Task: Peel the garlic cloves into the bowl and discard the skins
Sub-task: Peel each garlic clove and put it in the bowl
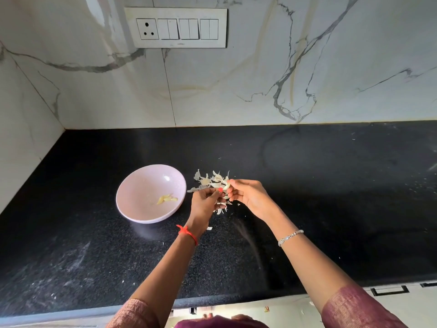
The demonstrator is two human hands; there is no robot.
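A pale pink bowl (142, 181) sits on the black counter with a few peeled yellow cloves (166, 199) inside. Just right of it lies a pile of white garlic skins (209, 179). My left hand (204, 204) and my right hand (248, 196) meet above that pile. Between their fingertips is a garlic clove (227, 186); my right hand pinches it while my left thumb, with a red nail, presses at its skin. More skin pieces lie under the hands, partly hidden.
The black granite counter (331, 197) runs wide to the right and towards me, with small skin flecks scattered about. A marble wall with a switch panel (176, 28) stands behind. The wall corner closes the left side.
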